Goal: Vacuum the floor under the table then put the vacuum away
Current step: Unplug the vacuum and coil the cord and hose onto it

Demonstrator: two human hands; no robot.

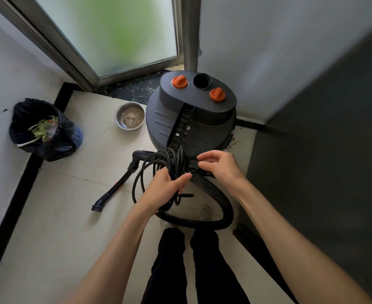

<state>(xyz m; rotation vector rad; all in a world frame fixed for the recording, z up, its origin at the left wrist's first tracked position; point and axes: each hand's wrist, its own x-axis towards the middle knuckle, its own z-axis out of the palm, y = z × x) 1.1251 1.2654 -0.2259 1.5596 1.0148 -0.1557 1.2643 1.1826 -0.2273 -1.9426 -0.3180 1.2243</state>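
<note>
A black canister vacuum [191,115] with two orange knobs stands in the corner by the door. Its ribbed hose [219,201] loops on the floor in front of it, and the wand with its nozzle [112,193] lies to the left. My left hand [166,187] grips a coiled bundle of black power cord [158,165] just in front of the vacuum. My right hand [219,167] pinches a strand of the same cord at the coil's right side, close to the vacuum's body.
A bin lined with a black bag [45,130] holding scraps stands at the left wall. A metal bowl [129,116] sits on the floor beside the vacuum. A frosted glass door [114,36] is ahead, a dark panel [334,150] to the right. My legs stand below.
</note>
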